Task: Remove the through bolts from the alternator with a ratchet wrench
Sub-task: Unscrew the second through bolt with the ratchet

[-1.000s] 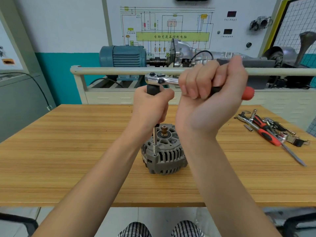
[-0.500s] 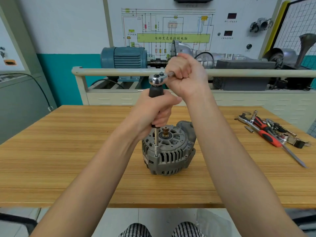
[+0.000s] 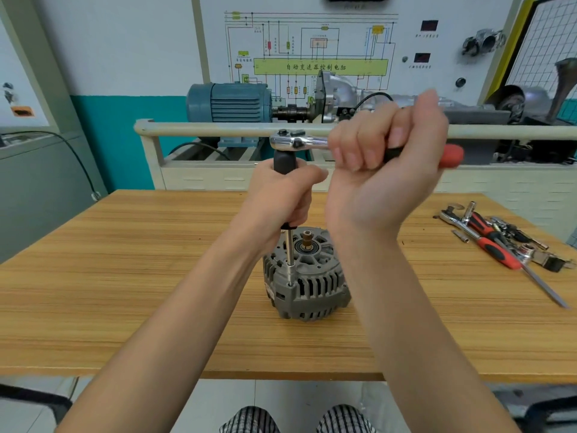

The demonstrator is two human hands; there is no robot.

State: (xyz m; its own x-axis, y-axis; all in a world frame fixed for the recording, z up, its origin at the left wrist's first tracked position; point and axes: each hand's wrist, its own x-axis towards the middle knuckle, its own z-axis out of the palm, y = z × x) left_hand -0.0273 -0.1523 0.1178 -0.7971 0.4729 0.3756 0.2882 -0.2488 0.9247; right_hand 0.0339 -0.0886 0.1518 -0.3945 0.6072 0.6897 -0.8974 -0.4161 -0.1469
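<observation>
A grey alternator (image 3: 307, 285) stands shaft-up in the middle of the wooden table (image 3: 125, 276). A ratchet wrench (image 3: 299, 141) with a chrome head and a red-tipped handle is held level above it. From its head a black-gripped extension (image 3: 290, 251) runs straight down onto a through bolt at the alternator's front left rim. My left hand (image 3: 281, 198) is wrapped around the extension's black grip. My right hand (image 3: 387, 170) is closed on the wrench handle, which points right. My right forearm hides the alternator's right side.
Loose tools (image 3: 499, 242) lie at the table's right: a second ratchet, a red-handled screwdriver, sockets. Behind the table a cream rail (image 3: 218, 128) fronts a blue motor (image 3: 231, 103) and a gearbox rig below a wiring panel. A grey cabinet (image 3: 34, 189) stands at the left.
My right hand has swung the wrench handle from pointing away, over the head, round to the right, as it was a second ago. My left hand and the alternator stayed in place.
</observation>
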